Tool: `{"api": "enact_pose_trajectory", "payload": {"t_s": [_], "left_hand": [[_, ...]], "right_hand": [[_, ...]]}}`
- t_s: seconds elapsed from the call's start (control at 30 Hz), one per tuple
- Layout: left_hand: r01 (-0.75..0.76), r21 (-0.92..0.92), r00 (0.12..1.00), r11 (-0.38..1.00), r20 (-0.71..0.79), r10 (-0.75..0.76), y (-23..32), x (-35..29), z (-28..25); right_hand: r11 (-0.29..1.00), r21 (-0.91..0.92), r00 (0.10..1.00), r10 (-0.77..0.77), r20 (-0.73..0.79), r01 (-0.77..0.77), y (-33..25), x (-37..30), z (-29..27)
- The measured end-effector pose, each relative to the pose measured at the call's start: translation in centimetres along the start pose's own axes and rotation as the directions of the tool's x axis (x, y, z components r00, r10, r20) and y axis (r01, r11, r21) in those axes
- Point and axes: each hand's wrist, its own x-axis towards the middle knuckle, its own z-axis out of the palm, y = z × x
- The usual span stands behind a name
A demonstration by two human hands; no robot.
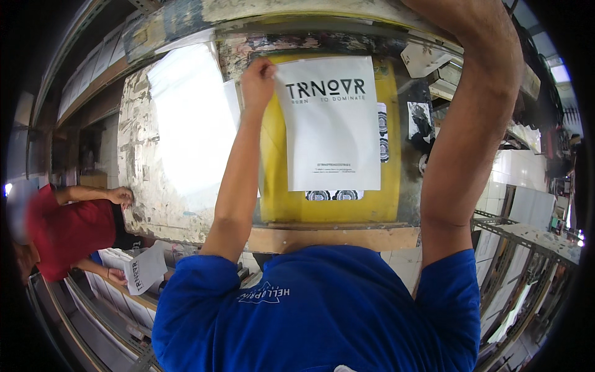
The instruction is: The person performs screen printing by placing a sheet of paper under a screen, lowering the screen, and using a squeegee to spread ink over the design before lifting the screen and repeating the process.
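My left hand (258, 71) is at the upper left corner of a flat white printed sheet (331, 136), its fingers pinched together on that corner. The sheet has large black lettering near its top and small print lower down. It lies over a yellow board (273, 201), its lower edge slightly rippled. Round black-and-white prints (334, 195) peek out from under its bottom and right edges. My right arm (474, 118) reaches up past the right side of the board and leaves the picture at the top, so the hand is hidden.
A pile of blank white sheets (186, 118) lies on the paint-stained table (139, 167) to the left. Beyond it, a person in red (74, 220) holds a similar printed white piece (145, 270). A frame bar (297, 18) crosses the far side; metal racks (527, 239) stand right.
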Motion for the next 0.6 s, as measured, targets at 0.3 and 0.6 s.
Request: {"api": "enact_pose_trajectory", "payload": {"t_s": [0.3, 0.6], "left_hand": [[0.258, -0.160, 0.920, 0.953, -0.260, -0.293, -4.6, -7.2, -18.0], [0.354, -0.114, 0.668, 0.928, -0.664, -0.336, -13.4, -16.8, -35.4]], "right_hand": [[0.962, -0.067, 0.944, -0.272, -0.184, 0.264, 2.3, -0.3, 1.8], [0.977, -0.165, 0.947, -0.179, -0.268, 0.138, 0.7, -1.1, 3.2]]}}
